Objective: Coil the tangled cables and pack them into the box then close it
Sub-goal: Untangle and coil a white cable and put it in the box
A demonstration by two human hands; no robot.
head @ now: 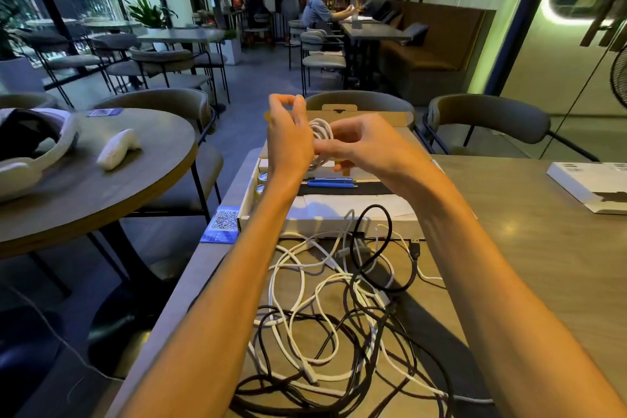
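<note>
A white coiled cable is held up between both hands above the open cardboard box. My left hand grips the coil's left side, thumb and forefinger pinched at the top. My right hand holds the coil's right side, fingers curled around it. On the table in front of the box lies a tangle of white cables and black cables, looped over one another. The box's lid stands open at the far side.
Inside the box lie blue pens, a black strip and white paper. A blue QR-code card sits at the table's left edge, a white booklet at the right. A round table with a headset stands left. Chairs stand behind.
</note>
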